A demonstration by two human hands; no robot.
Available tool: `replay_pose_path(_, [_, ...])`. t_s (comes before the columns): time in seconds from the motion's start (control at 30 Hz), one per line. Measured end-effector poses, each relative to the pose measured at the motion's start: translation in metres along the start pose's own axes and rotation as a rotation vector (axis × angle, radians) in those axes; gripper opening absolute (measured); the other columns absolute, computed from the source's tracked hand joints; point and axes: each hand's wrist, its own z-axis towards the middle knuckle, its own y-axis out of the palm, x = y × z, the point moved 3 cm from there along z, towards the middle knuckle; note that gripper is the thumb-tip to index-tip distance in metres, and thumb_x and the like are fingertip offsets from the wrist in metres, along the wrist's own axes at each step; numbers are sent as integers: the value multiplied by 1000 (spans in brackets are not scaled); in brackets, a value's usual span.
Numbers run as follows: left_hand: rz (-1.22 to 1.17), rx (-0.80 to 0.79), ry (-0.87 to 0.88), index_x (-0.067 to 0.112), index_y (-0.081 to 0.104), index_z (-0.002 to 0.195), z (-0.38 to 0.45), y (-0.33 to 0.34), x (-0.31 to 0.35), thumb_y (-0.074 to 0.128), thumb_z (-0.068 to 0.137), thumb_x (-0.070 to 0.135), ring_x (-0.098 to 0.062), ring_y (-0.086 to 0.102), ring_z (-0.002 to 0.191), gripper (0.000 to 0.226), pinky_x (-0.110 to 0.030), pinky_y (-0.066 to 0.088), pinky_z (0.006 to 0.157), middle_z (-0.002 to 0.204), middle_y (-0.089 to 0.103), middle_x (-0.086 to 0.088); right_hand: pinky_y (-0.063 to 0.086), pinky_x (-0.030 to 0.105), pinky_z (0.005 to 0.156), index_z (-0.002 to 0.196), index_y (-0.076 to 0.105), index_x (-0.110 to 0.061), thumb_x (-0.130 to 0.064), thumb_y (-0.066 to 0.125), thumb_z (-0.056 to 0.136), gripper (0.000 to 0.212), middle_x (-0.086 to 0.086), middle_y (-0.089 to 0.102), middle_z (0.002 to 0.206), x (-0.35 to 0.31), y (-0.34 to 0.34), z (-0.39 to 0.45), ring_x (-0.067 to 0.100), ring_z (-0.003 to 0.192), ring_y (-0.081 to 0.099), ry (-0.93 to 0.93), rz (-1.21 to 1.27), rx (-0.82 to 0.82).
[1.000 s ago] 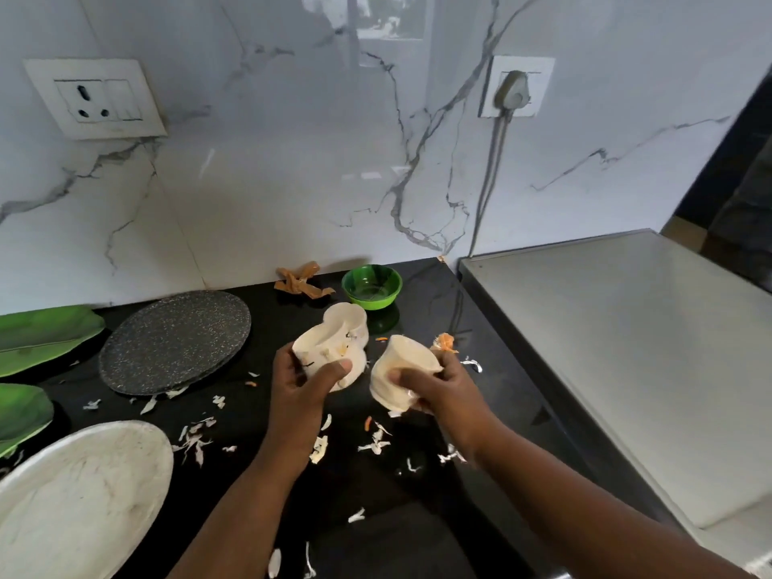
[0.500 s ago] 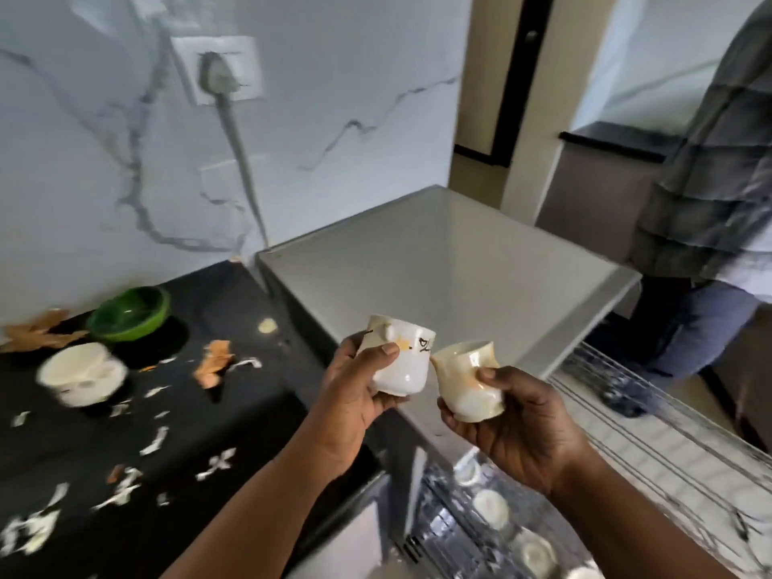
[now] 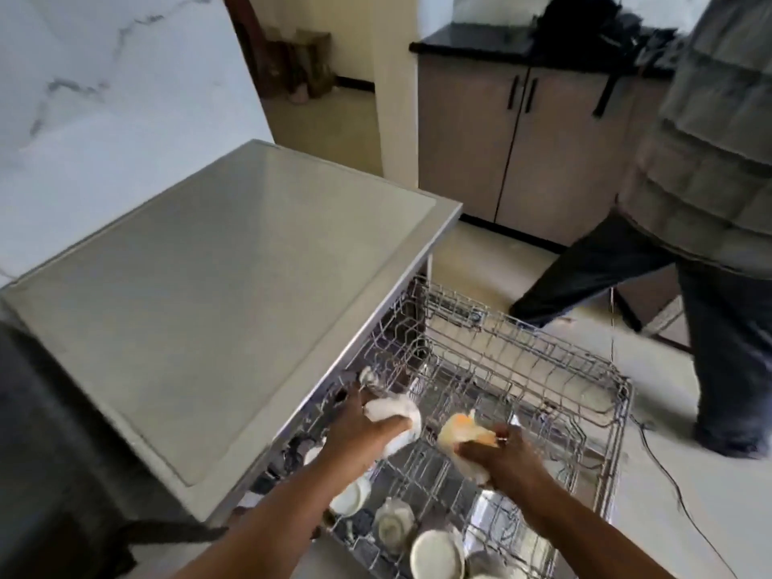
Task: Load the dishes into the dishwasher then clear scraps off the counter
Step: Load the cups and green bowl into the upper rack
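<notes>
My left hand (image 3: 360,428) grips a white cup (image 3: 397,411), tipped on its side, low over the pulled-out wire rack (image 3: 585,394) of the dishwasher. Just to its right, my right hand (image 3: 497,457) holds a second cream cup (image 3: 457,430) with an orange smear, also tilted and down among the rack's wires. Several white cups and small dishes (image 3: 434,553) sit upside down in the rack's near part. The image is motion-blurred, so I cannot tell whether either cup touches the rack.
The dishwasher's flat grey top (image 3: 225,294) fills the left. A person in dark trousers (image 3: 718,336) stands close beyond the rack on the right. Brown cabinets (image 3: 518,131) line the far wall. A thin cable (image 3: 676,486) trails on the floor by the rack.
I have turned from the counter to the dishwasher. Both hands carried the cups from above the dishwasher's edge down into the pulled-out rack, tipping them over.
</notes>
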Motion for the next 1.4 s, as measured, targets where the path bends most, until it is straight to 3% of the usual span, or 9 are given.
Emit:
replay_pose_path(0.1, [294,-26,-27,31,46,116,23,12,-19,78,64,47,-12,60,88,63,-29,54,73,106,61,5,40,14,39,114,45,-17,-27,82,74,56,1,59,96,16,-4,19,12,69,59,-44,-308,31])
replay_pose_path(0.2, [679,9,8,26,44,125,47,22,-31,73,66,58,-21,56,101,74,-26,42,77,120,58,-1,43,16,47,115,45,-29,-55,77,67,63,-8,67,98,32,3,39,7,72,62,-62,-690,41])
replay_pose_path(0.3, [821,-51,59,19,39,134,71,39,-48,72,66,63,-29,54,113,88,-32,45,87,128,56,-9,46,22,61,128,42,-30,-52,73,71,68,1,57,121,43,14,57,19,92,63,-81,-842,-7])
replay_pose_path(0.43, [946,-128,143,17,36,135,93,55,-63,74,66,61,-25,56,105,91,-35,50,84,119,59,-8,48,28,69,141,31,-29,-49,68,77,76,5,43,135,50,29,77,30,107,58,-127,-1040,-20])
replay_pose_path(0.67, [1040,-88,269,17,39,131,115,68,-80,74,67,61,-23,52,105,86,-33,44,85,120,56,-7,48,32,64,138,30,-23,-46,65,81,70,8,41,132,69,50,103,31,104,60,-69,-1112,-29])
replay_pose_path(0.87, [1069,-110,313,13,37,133,127,76,-92,71,64,69,-21,57,105,95,-32,47,85,121,58,-5,54,36,69,144,14,-14,-48,70,80,92,11,46,130,79,55,122,30,103,62,15,-1044,2])
replay_pose_path(1.0, [1110,-151,360,12,40,129,131,82,-103,59,68,78,-24,57,103,92,-35,44,83,118,57,-8,53,34,67,139,19,-14,-46,68,82,81,13,42,129,81,58,127,31,102,61,12,-1050,-11])
replay_pose_path(1.23, [1149,-190,328,16,32,134,133,88,-108,74,73,54,-26,53,112,83,-35,43,91,125,54,-8,55,34,67,142,17,-17,-52,48,93,68,16,22,138,91,63,121,33,99,64,-19,-1094,-21])
replay_pose_path(1.4, [1075,-219,322,16,31,138,131,85,-109,74,76,49,-25,49,118,82,-34,43,96,131,52,-7,56,36,67,139,22,-15,-54,49,92,67,12,27,133,87,62,122,31,97,63,-19,-1168,-24])
